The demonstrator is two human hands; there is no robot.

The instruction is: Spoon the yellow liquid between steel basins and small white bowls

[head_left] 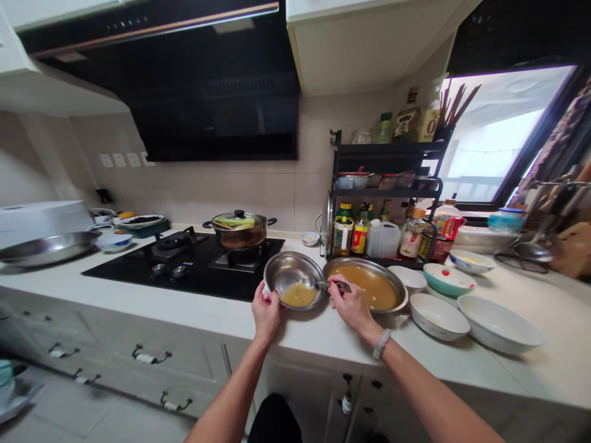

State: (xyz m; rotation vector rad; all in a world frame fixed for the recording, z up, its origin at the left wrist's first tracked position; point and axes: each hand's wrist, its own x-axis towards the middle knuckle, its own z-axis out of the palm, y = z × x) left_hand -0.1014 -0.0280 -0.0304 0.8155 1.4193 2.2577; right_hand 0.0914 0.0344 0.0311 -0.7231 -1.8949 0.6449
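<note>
My left hand grips the near left rim of a steel bowl, which tilts toward me. Yellowish liquid has pooled at its near side. My right hand is closed around the dark handle of a metal utensil, probably a spoon. Its tip reaches into the bowl, and its exact shape is hard to make out. Right beside the bowl stands a wider steel basin holding brownish liquid, partly behind my right hand.
On the black gas hob sits a lidded pot. White bowls and a green bowl stand at the right. Behind the basin is a black rack with bottles. A wide steel pan lies far left.
</note>
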